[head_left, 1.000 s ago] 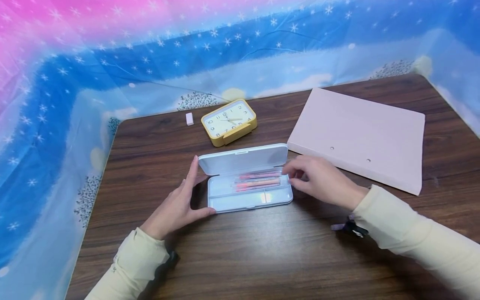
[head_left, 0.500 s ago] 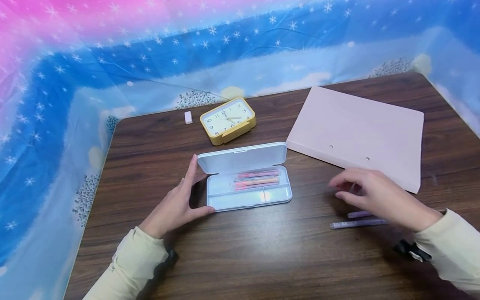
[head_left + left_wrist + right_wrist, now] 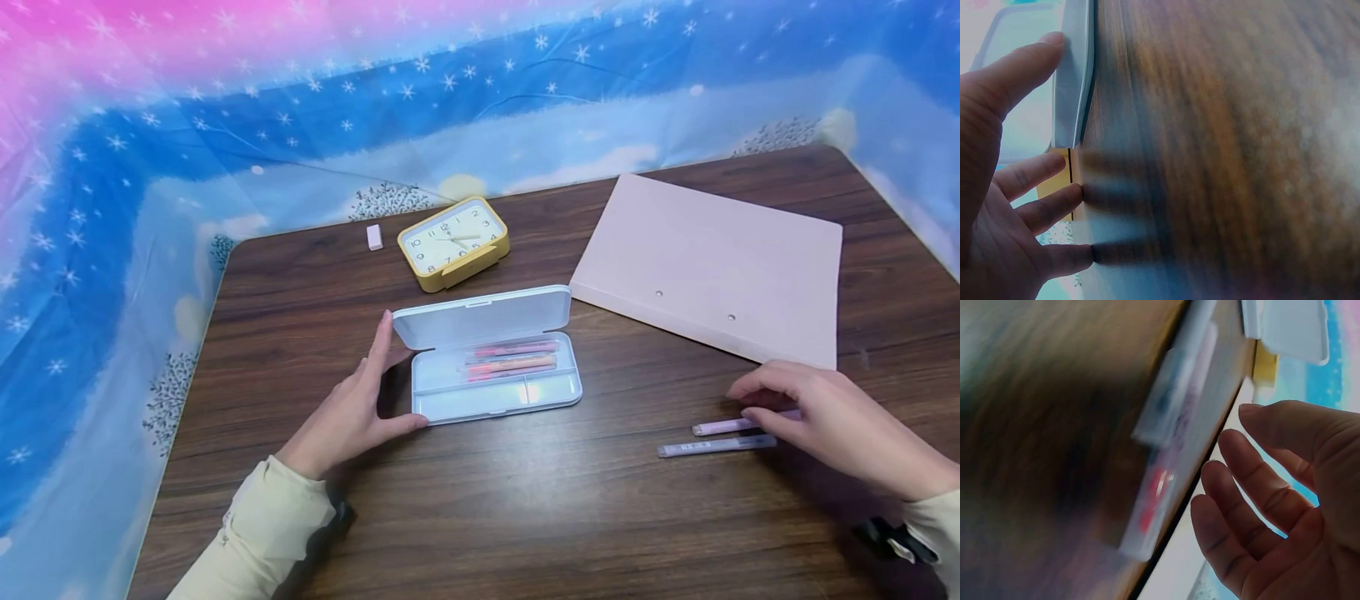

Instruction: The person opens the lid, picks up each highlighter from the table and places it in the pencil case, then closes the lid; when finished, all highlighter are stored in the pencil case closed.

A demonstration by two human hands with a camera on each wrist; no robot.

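A white pencil case [image 3: 465, 406] lies with its lid raised, and several pink and orange pens [image 3: 513, 364] rest in its rear compartment. At its left end is my left hand [image 3: 348, 408]; the thumb touches the front corner and the straight fingers stand by the lid's edge. Over on the right, my right hand [image 3: 840, 421] hovers above two pens, its fingers loosely bent around nothing. One is a light purple pen [image 3: 723, 427], partly covered by the hand; the other is a greyish lilac pen [image 3: 716, 447] in front. In the right wrist view the fingers stand apart from the pens [image 3: 1147, 512].
Behind the case stand a yellow alarm clock [image 3: 453, 242] and a small white eraser [image 3: 374, 237]. A pale pink binder [image 3: 720, 258] lies at the back right of the wooden table [image 3: 525, 517]. A patterned cloth [image 3: 420, 100] hangs around the table's far edges.
My right hand has moved from the case's right end out to the right, over the two purple pens, uncovering them. The left hand has stayed at the case.
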